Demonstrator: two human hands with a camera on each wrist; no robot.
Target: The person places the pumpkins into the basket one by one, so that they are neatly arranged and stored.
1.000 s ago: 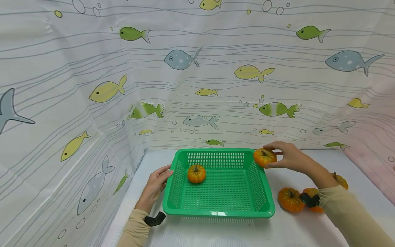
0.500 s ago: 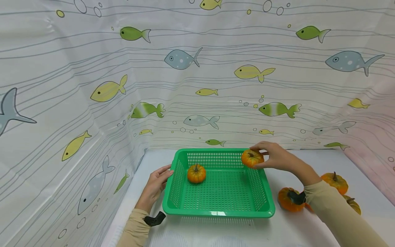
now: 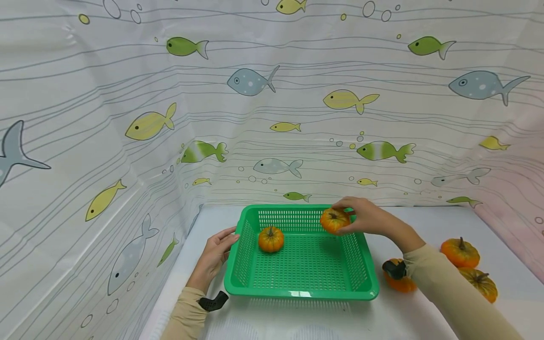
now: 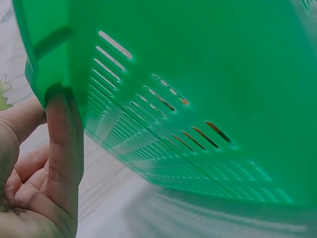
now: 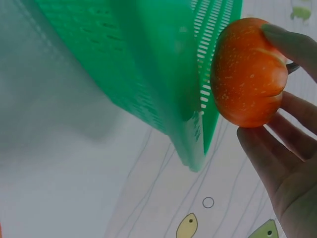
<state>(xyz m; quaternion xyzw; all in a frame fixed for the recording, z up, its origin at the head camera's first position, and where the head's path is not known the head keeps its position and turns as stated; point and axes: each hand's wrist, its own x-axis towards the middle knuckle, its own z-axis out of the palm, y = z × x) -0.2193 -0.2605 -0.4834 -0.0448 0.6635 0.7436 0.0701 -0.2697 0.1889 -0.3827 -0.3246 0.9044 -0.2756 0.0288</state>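
A green slotted basket (image 3: 301, 294) stands on the white table, with one small orange pumpkin (image 3: 270, 240) in its left part. At the basket's left rim, the left hand (image 3: 216, 255) holds on; in the left wrist view its fingers (image 4: 62, 144) reach up under the rim. The right hand (image 3: 366, 218) pinches a second orange pumpkin (image 3: 335, 221) above the right back part of the basket. That pumpkin (image 5: 249, 74) shows its smooth underside in the right wrist view, between thumb and fingertips of the right hand (image 5: 292, 134).
Right of the basket lie an orange pumpkin (image 3: 401, 282) partly covered by the right wrist's black device, another orange pumpkin (image 3: 460, 253) and a yellow-green striped one (image 3: 479, 283). A fish-patterned sheet (image 3: 314, 141) hangs behind and at the sides.
The right hand has carried its pumpkin leftward, from over the basket's right rim to above the inside. Its forearm moved along and uncovers more of the pumpkins at the right. The left hand stayed put.
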